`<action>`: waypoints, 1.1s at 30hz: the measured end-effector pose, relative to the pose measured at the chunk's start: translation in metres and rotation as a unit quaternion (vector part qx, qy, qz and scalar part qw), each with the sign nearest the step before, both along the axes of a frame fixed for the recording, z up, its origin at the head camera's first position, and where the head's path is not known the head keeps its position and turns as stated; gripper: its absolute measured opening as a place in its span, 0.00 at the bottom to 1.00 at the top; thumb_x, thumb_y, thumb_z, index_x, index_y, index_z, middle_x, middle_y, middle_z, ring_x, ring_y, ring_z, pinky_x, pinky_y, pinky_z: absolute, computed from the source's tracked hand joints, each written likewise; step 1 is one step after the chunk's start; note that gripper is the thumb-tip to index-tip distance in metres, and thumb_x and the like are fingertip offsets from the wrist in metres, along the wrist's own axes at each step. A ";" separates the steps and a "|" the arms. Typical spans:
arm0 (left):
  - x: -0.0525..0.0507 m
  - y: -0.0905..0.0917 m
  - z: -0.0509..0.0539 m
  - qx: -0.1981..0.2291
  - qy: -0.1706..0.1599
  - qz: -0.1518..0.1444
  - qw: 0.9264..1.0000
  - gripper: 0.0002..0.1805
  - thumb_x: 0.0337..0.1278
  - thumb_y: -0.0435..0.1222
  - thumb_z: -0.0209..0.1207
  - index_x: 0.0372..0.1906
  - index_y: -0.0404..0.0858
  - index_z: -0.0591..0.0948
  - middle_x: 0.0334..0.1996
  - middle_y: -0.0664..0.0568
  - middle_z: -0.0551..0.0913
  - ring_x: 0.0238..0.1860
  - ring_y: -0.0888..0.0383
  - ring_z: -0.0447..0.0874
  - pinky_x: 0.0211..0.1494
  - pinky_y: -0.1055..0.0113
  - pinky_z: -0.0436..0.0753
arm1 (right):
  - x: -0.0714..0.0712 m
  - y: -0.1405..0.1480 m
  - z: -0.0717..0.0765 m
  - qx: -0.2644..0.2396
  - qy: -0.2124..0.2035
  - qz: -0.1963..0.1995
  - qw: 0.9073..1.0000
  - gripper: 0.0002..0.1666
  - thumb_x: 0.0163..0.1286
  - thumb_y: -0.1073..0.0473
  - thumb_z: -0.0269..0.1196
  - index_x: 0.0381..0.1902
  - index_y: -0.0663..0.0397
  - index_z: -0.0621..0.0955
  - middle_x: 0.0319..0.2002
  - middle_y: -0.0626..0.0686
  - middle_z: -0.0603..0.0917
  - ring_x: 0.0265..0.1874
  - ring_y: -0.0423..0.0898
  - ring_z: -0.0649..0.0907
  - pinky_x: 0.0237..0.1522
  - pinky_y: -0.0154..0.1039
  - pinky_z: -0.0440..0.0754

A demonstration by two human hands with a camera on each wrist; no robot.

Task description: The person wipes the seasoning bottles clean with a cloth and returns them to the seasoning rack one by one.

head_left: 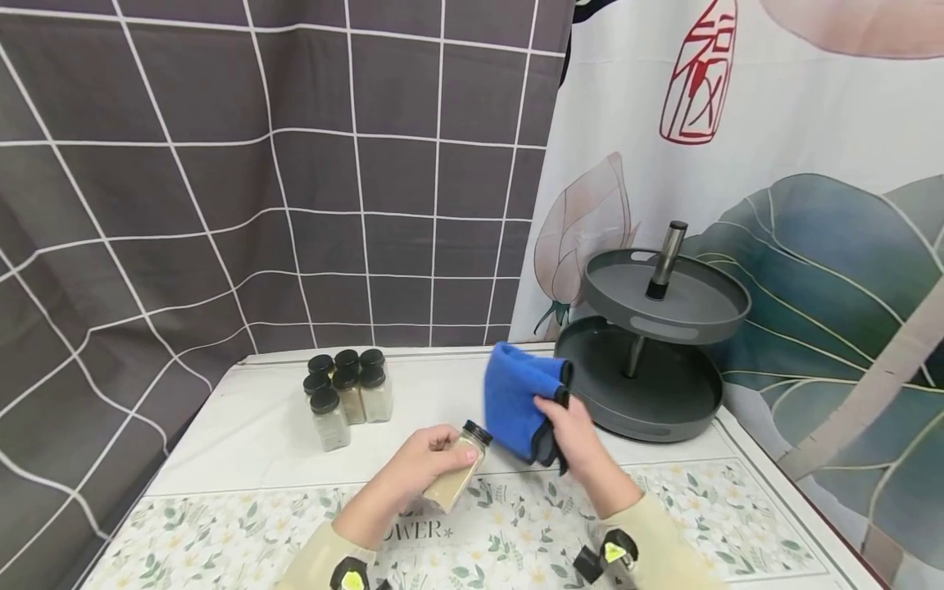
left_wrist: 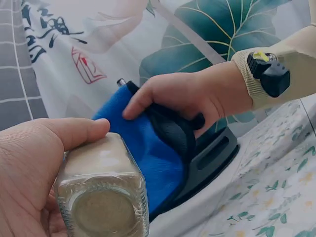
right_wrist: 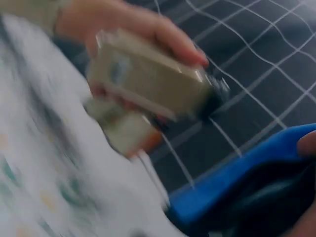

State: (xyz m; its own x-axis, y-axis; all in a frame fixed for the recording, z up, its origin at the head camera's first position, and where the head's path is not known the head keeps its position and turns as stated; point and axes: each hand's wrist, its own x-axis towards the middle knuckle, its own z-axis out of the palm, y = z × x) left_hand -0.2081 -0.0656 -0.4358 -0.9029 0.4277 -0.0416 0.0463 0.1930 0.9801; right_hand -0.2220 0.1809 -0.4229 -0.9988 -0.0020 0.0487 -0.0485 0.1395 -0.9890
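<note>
My left hand (head_left: 420, 463) grips a square glass spice jar (head_left: 451, 482) of beige powder with a black lid, tilted above the table. In the left wrist view the jar's base (left_wrist: 103, 207) faces the camera, with the thumb along its side. A folded blue cloth (head_left: 516, 400) with black edging hangs from my right hand (head_left: 571, 430), thumb on its near face. Jar and cloth are close together but apart in the head view. The right wrist view is blurred; it shows the jar (right_wrist: 148, 79) and part of the cloth (right_wrist: 217, 192).
Several black-lidded spice jars (head_left: 348, 393) stand grouped at the back left of the white table (head_left: 243, 434). A two-tier dark grey round tray (head_left: 642, 414) with a metal post stands at the back right. A floral mat (head_left: 664, 492) covers the front; curtains (head_left: 398, 180) hang behind.
</note>
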 end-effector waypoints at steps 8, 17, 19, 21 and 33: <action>-0.001 -0.005 0.009 0.017 0.047 0.030 0.998 0.16 0.63 0.42 0.64 0.44 0.31 0.80 0.30 0.52 0.81 0.28 0.58 0.79 0.29 0.69 0.80 | 0.003 0.013 -0.009 0.422 0.156 0.041 0.892 0.38 0.67 0.63 0.58 0.74 0.66 0.65 0.72 0.69 0.65 0.71 0.70 0.65 0.70 0.66 0.63; 0.002 -0.005 0.010 0.010 0.072 0.049 0.996 0.14 0.63 0.42 0.66 0.41 0.35 0.79 0.30 0.54 0.77 0.31 0.59 0.74 0.33 0.70 0.77 | 0.038 -0.013 -0.037 0.593 0.003 0.274 0.757 0.48 0.70 0.34 0.58 0.81 0.42 0.57 0.80 0.61 0.50 0.78 0.64 0.49 0.70 0.75 0.50; 0.001 -0.005 0.009 0.004 0.083 0.056 0.995 0.14 0.63 0.42 0.66 0.41 0.36 0.79 0.29 0.54 0.76 0.31 0.59 0.72 0.32 0.71 0.75 | 0.040 -0.014 -0.038 0.613 -0.017 0.293 0.733 0.55 0.66 0.24 0.56 0.82 0.39 0.52 0.81 0.59 0.45 0.79 0.61 0.46 0.71 0.74 0.47; 0.000 -0.005 0.007 0.000 0.091 0.061 0.994 0.13 0.62 0.42 0.67 0.39 0.38 0.79 0.28 0.54 0.74 0.30 0.60 0.70 0.31 0.71 0.73 | 0.041 -0.014 -0.039 0.625 -0.025 0.300 0.720 0.61 0.61 0.18 0.54 0.82 0.38 0.49 0.82 0.58 0.43 0.79 0.60 0.44 0.72 0.73 0.46; 0.008 0.002 0.007 -0.145 0.215 0.116 0.959 0.22 0.46 0.51 0.76 0.40 0.48 0.79 0.32 0.62 0.79 0.32 0.62 0.77 0.33 0.66 0.78 | 0.000 -0.009 0.035 0.243 0.038 0.291 0.925 0.39 0.76 0.39 0.57 0.75 0.55 0.66 0.58 0.61 0.83 0.55 0.60 0.83 0.46 0.51 0.87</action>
State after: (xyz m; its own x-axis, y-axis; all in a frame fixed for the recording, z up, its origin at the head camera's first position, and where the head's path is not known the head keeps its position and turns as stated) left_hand -0.2004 -0.0634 -0.4284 -0.9328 0.2406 0.2684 0.3566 0.5076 0.7843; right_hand -0.2217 0.1721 -0.3884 -0.8155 -0.5780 -0.0292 -0.3222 0.4954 -0.8067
